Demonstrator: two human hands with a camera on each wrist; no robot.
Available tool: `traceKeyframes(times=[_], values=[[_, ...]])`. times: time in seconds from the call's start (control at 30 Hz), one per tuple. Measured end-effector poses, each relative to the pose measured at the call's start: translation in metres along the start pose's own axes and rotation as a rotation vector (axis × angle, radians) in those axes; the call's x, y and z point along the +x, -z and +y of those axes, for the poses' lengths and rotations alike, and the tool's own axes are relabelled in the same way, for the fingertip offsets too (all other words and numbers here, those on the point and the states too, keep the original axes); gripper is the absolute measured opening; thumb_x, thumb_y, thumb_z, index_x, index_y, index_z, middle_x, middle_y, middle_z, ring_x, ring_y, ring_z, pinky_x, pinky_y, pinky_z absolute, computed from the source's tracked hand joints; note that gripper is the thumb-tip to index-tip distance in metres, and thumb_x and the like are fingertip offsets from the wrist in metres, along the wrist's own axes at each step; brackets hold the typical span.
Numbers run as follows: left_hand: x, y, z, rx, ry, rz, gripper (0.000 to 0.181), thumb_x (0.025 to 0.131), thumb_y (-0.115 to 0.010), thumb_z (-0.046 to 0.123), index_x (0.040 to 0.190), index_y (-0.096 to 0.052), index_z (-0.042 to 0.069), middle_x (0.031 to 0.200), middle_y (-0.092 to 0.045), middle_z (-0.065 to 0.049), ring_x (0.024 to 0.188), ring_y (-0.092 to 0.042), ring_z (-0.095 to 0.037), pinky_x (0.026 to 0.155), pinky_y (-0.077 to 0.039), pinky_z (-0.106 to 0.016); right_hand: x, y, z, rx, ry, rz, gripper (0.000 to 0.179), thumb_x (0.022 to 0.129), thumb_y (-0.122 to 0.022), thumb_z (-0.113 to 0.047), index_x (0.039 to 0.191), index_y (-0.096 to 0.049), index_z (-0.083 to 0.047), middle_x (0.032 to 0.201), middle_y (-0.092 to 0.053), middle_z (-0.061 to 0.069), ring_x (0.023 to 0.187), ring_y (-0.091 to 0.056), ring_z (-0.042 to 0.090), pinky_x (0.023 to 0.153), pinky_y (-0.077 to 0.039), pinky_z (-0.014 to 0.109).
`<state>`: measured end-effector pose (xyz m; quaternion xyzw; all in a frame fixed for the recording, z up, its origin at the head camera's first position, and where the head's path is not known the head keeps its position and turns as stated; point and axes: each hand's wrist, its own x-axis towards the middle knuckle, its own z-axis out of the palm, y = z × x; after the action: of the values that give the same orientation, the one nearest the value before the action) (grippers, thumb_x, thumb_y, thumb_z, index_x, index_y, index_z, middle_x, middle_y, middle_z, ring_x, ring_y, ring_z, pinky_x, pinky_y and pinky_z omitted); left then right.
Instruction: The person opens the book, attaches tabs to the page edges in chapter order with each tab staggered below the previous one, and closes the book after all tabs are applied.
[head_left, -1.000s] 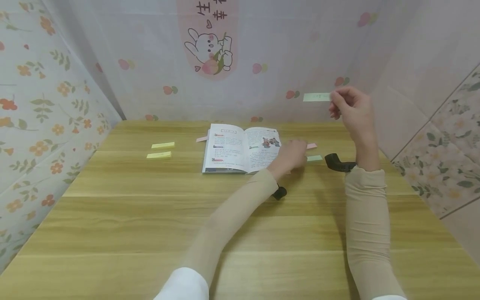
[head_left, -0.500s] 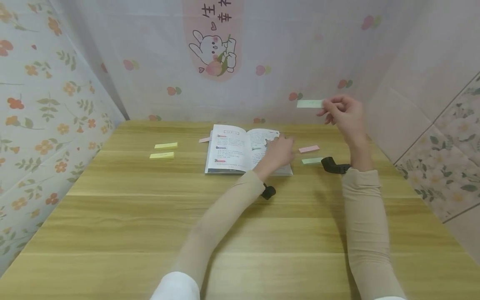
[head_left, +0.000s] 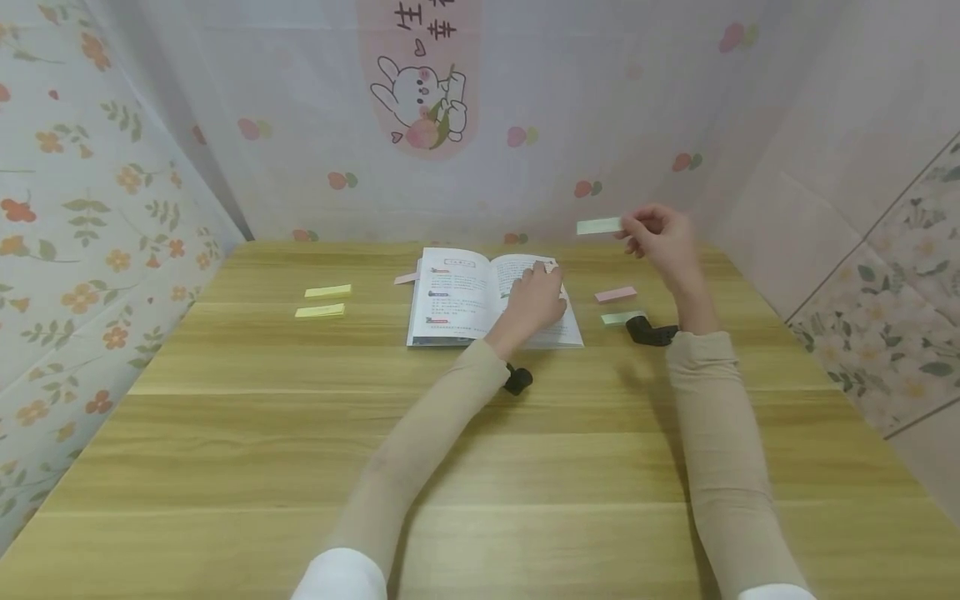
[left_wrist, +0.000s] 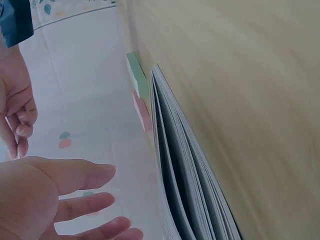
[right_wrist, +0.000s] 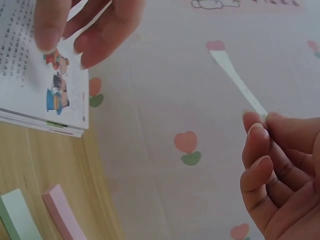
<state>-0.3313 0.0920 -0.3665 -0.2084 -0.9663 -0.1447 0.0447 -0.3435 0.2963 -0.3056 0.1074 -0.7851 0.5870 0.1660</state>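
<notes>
An open book (head_left: 457, 292) lies toward the back of the table, with print on both pages and a colour picture on the right one. My left hand (head_left: 534, 298) is over that right page, hiding much of it; its fingers (left_wrist: 87, 202) are spread and loosely extended in the left wrist view, holding nothing. Raised to the right of the book, my right hand (head_left: 663, 242) pinches one end of a pale green sticky note strip (head_left: 598, 226) between thumb and index finger. Its free end points left, slightly curved in the right wrist view (right_wrist: 237, 82).
Right of the book lie a pink sticky note pad (head_left: 616, 294) and a green sticky note pad (head_left: 622, 318). Two yellow pads (head_left: 320, 311) rest at the left. A pink strip (head_left: 406, 278) juts from the book's left edge. A printed curtain (head_left: 300, 125) hangs behind the table.
My left hand has moved left from beside the pads onto the book's right page, uncovering the pads. My right hand has come down and left, still pinching the green strip.
</notes>
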Motion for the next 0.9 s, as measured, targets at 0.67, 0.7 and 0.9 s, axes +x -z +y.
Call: traceKeyframes(times=[0.67, 0.7, 0.9], values=[[0.000, 0.002, -0.024, -0.001, 0.056, -0.055, 0.050, 0.101, -0.058, 0.022, 0.147, -0.048, 0.006, 0.137, -0.050, -0.021, 0.117, -0.051, -0.031, 0.098, -0.048, -0.043, 0.005, -0.027, 0.036, -0.228, -0.154, -0.030, 0.023, 0.099, -0.064, -0.014, 0.109, -0.064, 0.007, 0.085, -0.074, 0.010, 0.057, -0.061, 0.012, 0.055, -0.050, 0.020], [0.000, 0.002, -0.025, 0.005, 0.050, -0.056, 0.051, 0.101, -0.057, 0.022, 0.148, -0.048, 0.007, 0.137, -0.050, -0.021, 0.117, -0.052, -0.031, 0.098, -0.048, -0.043, 0.005, -0.028, 0.038, -0.240, -0.162, -0.029, 0.023, 0.099, -0.064, -0.014, 0.109, -0.065, 0.007, 0.086, -0.074, 0.012, 0.058, -0.062, 0.013, 0.055, -0.050, 0.020], [0.002, 0.002, -0.028, 0.045, -0.001, -0.057, 0.044, 0.101, -0.056, 0.020, 0.143, -0.054, 0.009, 0.130, -0.053, -0.018, 0.113, -0.051, -0.028, 0.102, -0.044, -0.041, 0.007, -0.032, 0.051, -0.284, -0.192, -0.045, 0.024, 0.100, -0.062, -0.013, 0.112, -0.066, 0.008, 0.096, -0.072, 0.022, 0.058, -0.061, 0.011, 0.054, -0.050, 0.020]])
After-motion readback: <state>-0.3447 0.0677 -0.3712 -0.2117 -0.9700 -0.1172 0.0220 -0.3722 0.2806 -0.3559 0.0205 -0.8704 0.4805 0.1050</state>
